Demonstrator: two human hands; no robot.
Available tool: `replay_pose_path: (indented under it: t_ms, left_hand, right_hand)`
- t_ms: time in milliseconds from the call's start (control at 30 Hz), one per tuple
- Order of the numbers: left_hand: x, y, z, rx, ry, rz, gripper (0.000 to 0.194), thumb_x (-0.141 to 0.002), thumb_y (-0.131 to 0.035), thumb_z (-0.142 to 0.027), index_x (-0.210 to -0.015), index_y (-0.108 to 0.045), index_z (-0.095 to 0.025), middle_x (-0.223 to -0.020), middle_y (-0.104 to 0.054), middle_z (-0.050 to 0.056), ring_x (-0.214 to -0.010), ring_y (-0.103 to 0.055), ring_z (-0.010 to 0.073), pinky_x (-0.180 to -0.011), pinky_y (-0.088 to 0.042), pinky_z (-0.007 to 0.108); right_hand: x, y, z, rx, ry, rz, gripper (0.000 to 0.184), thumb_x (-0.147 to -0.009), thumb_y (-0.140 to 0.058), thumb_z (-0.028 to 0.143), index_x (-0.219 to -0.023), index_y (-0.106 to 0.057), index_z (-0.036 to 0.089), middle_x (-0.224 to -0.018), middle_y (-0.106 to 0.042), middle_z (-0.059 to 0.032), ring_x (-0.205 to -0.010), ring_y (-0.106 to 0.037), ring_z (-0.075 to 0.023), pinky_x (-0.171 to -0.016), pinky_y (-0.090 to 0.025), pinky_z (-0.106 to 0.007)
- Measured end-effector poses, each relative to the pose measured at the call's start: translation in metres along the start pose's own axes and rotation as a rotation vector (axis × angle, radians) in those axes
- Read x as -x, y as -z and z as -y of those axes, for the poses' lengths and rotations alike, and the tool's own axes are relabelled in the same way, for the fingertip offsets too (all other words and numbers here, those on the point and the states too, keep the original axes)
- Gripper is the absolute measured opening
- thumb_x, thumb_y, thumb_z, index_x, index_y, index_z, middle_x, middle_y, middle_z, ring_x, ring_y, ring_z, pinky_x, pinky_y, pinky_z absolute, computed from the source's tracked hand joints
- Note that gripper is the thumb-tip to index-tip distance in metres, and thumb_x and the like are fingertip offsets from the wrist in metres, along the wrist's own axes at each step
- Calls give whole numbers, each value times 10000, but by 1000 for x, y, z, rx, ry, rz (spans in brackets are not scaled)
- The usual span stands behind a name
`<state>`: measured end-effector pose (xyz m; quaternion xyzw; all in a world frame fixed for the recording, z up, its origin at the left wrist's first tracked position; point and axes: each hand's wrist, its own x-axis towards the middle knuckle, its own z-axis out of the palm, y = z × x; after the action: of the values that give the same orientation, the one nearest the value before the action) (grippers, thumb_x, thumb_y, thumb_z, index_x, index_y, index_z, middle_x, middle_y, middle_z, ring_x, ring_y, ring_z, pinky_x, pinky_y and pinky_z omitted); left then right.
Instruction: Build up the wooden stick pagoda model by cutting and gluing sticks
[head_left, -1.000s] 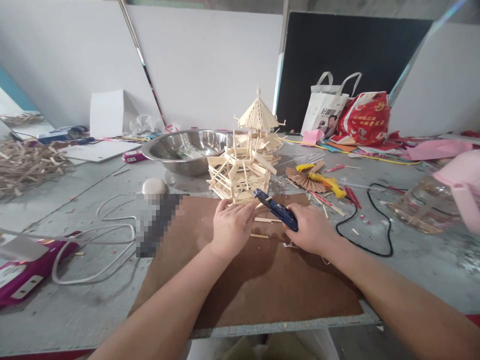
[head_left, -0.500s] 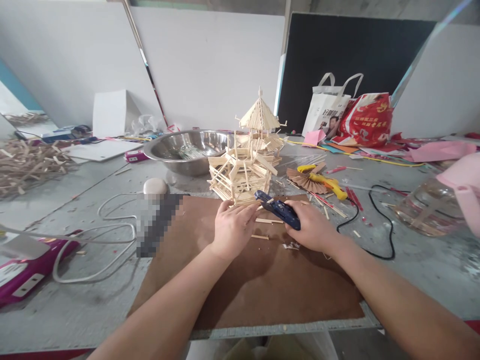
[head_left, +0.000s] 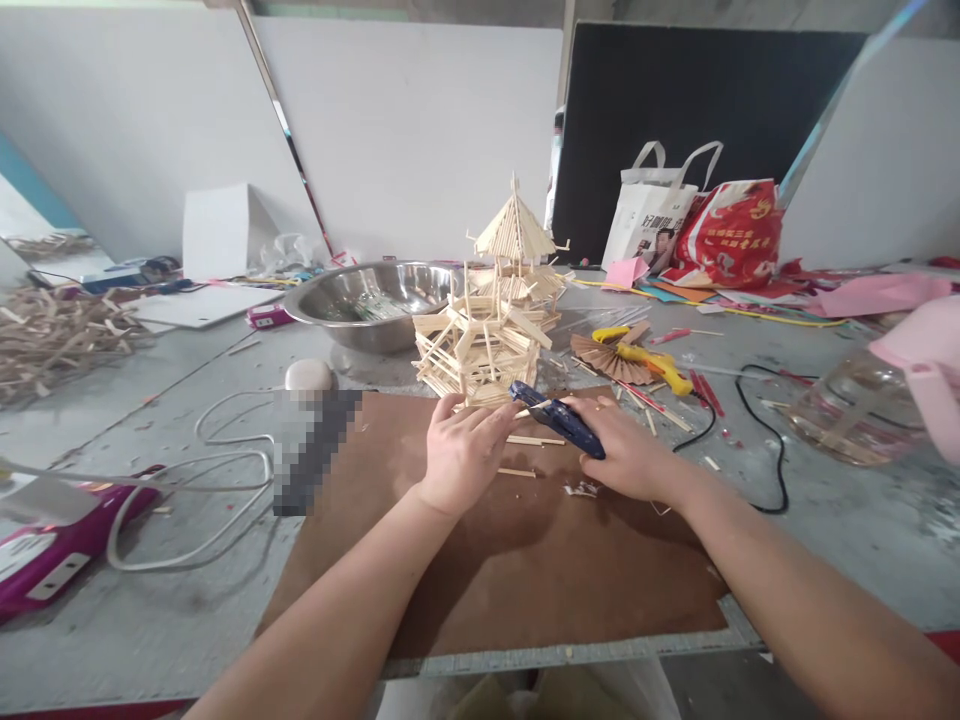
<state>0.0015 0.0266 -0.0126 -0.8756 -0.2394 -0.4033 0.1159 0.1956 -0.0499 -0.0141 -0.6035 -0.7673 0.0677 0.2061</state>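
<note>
My right hand (head_left: 626, 450) is closed round the handle of a dark blue hand cutter (head_left: 566, 422), whose head points left toward my other hand. A thin pale wooden stick (head_left: 534, 408) runs from the fingertips of my left hand (head_left: 463, 450) to the cutter's jaws. Those fingers are pressed together, palm down, and partly hide the stick. Right behind them stands an open wooden stick frame (head_left: 484, 350), many-sided, with upright posts. Farther back rises a stick tower with a pointed roof (head_left: 517, 232). Loose sticks (head_left: 517, 472) lie on the brown board (head_left: 480, 600) below my hands.
Left are a steel basin (head_left: 330, 305), a white cable (head_left: 187, 560), a purple power strip (head_left: 75, 560) and a stick pile (head_left: 64, 335). Right are a yellow glue gun (head_left: 660, 368) with black cord, a clear jug (head_left: 855, 415) and a red bag (head_left: 731, 240).
My hands stay nearly in place, with the fingers of my right hand shifted slightly on the cutter. The whole view has moved a little.
</note>
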Motion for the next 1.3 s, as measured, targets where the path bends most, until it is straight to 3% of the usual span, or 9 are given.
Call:
replay_pose_path:
  t_ms: [233, 367, 500, 600, 800, 900, 1033, 1100, 1300]
  left_hand:
    - [-1, 1, 8, 39, -5, -8, 168, -782, -466, -197, -872, -608, -207, -674, -667, -6, -578, -571, 105, -727, -355, 273]
    - [-1, 1, 15, 100, 187, -26, 178, -783, -465, -243, -817, -629, -186, -577, -630, -10, -530, -524, 100, -674, -371, 255]
    - [-2, 0, 9, 390, 411, 249, 285, -789, -424, -333, -651, -609, -166, -502, -547, -32, -499, -466, 86, -503, -338, 191]
    - [-4, 0, 3, 612, 460, 456, 380, -801, -384, -364, -508, -498, -151, -454, -444, -45, -462, -398, 68, -466, -306, 180]
    - [-4, 0, 1, 759, 474, 545, 395, -799, -376, -392, -498, -474, -156, -443, -417, -37, -431, -351, 70, -444, -288, 201]
    - [-1, -3, -1, 822, 518, 610, 382, -790, -389, -414, -542, -516, -153, -444, -450, -35, -411, -357, 64, -427, -295, 196]
    - [-1, -4, -5, 922, 585, 707, 343, -768, -429, -426, -596, -538, -150, -454, -454, -46, -392, -390, 58, -407, -309, 180]
    - [-1, -3, -7, 923, 588, 717, 344, -764, -434, -428, -595, -537, -147, -456, -451, -46, -389, -397, 60, -401, -313, 179]
    - [-1, -3, -9, 633, 414, 693, 295, -789, -412, -335, -663, -612, -158, -475, -492, -25, -465, -435, 87, -442, -321, 181]
  right_hand:
    - [4, 6, -10, -122, 82, 74, 676, -621, -459, 136, -1268, -267, 187, -1299, -357, -85, -1166, -331, -238, -944, -263, -419]
    - [5, 13, -14, -76, 18, -40, 623, -656, -464, 168, -1254, -296, 216, -1259, -411, -64, -1127, -383, -232, -912, -312, -390]
    - [0, 13, -27, 198, -180, -217, 545, -693, -487, 276, -1213, -360, 171, -1137, -510, -115, -1045, -451, -277, -861, -333, -419]
    - [-3, 8, -43, 347, -317, -231, 591, -708, -479, 428, -1206, -362, 131, -1165, -479, -170, -1076, -419, -315, -847, -325, -454]
    - [-6, -11, -63, 442, -486, -51, 726, -697, -431, 567, -1218, -358, 66, -1151, -472, -251, -1079, -399, -385, -849, -213, -598]
    - [-8, -11, -55, 391, -361, -105, 578, -765, -391, 492, -1204, -392, 117, -1212, -445, -194, -1122, -379, -330, -895, -175, -584]
    - [-7, -1, -28, 231, 27, -270, 370, -837, -344, 359, -1140, -473, 191, -1154, -520, -83, -1087, -431, -189, -934, -273, -384]
    - [-6, 1, -16, 179, 143, -269, 325, -845, -349, 334, -1088, -516, 198, -1079, -571, -61, -1044, -459, -169, -942, -260, -367]
    - [-5, -5, -2, 118, 226, -163, 264, -853, -350, 274, -923, -583, 173, -879, -632, -46, -873, -519, -157, -842, -326, -323]
